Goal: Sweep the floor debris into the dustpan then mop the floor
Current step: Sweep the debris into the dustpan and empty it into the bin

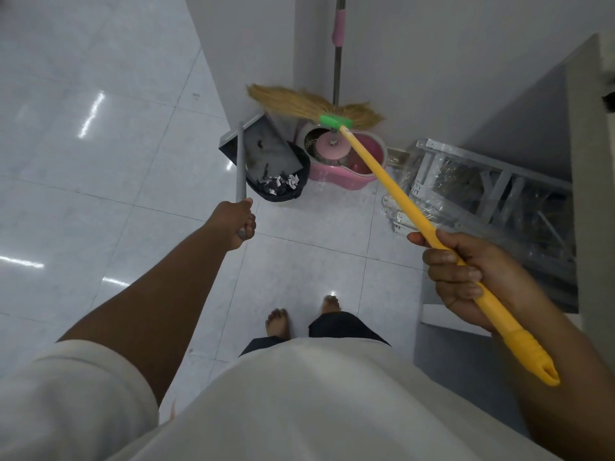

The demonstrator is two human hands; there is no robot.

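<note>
Head view, items as I log them from my station:

1. Left hand: arm stretched forward, fingers clamped round the top of the grey pole of the dustpan.
2. Dustpan: dark, tilted, open face towards me, just left of the bucket. I cannot tell whether it rests on the floor.
3. Debris: crumpled grey and white scraps, gathered at the low end inside the dustpan.
4. Right hand: fingers wrapped tight round the yellow handle of the broom, near its end.
5. Broom: held up off the floor, green collar and straw head above the bucket, against the wall.
6. Bucket: pink, at the wall's foot.
7. Mop: upright, head in the bucket.
8. Frame: metal, plastic-wrapped, lying right of the bucket.
9. Feet: bare, on white tiles.
</note>
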